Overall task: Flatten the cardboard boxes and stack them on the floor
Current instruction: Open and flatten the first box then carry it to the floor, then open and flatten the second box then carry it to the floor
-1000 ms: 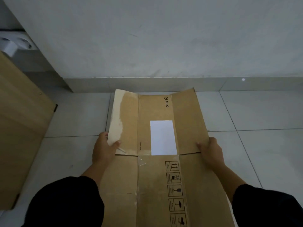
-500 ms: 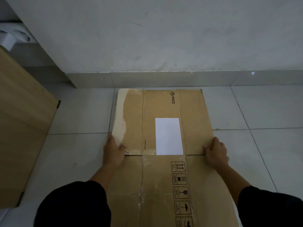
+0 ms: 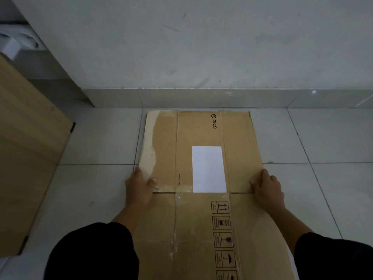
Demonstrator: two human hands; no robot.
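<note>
The flattened cardboard box (image 3: 201, 138) lay lengthwise on the tiled floor (image 3: 96, 188), its far end just short of the skirting (image 3: 201, 98) at the foot of the wall and its near end running out of view below. A white label (image 3: 209, 169) sat on its top face beside a printed row of handling symbols. The left hand (image 3: 138, 190) held the box's left long edge and the right hand (image 3: 268, 190) its right long edge, both about halfway along at a cross seam. Each thumb lay on the top face and the fingers (image 3: 264, 174) were clamped over the side, their tips hidden beneath. The panels looked level with the tiles, so the step in hand seemed to be setting this flattened box down as the base of the stack. The next move would probably call for letting go of both edges, drawing the hands out sideways without dragging the sheet, and perhaps pressing the creases so nothing sprang up. Left of the box a bare strip of tile separated it from a leaning wooden panel (image 3: 26, 158), well apart. Right of the box the tiles ran on to the frame edge, the roomier side for withdrawing. Beyond its far end almost no room remained.
</note>
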